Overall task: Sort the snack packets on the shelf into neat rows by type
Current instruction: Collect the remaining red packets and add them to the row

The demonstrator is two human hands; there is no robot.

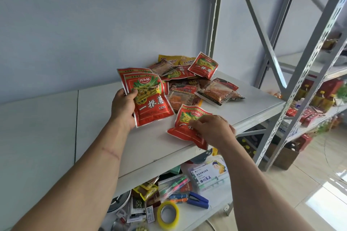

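**Red packets being gathered from the pile**

At the left, the shelf (56, 118) board lies bare and white from the wall seam out to its front lip, which gives plenty of room for a row. The left hand (123, 108) grips a stack (150, 97) of at least two red packets, thumb across the front face and fingers behind; the stack stands tilted, long axis running up and slightly left, lower corner touching the board.

Just right of it, a loose red packet (185, 127) of the same print lies flat near the front edge, long axis slanting from upper right to lower left, one corner overhanging the lip. The right hand (212, 127) rests on it with fingers curled, seemingly pinching its right side. It lies below and right of the stack, so adding it probably means a short carry up and left; a slip could send it off the edge.

Behind, the pile (189, 84) of mixed packets sits unsorted, another red one (203, 65) propped at the back. Farther right stands the upright (308, 58).
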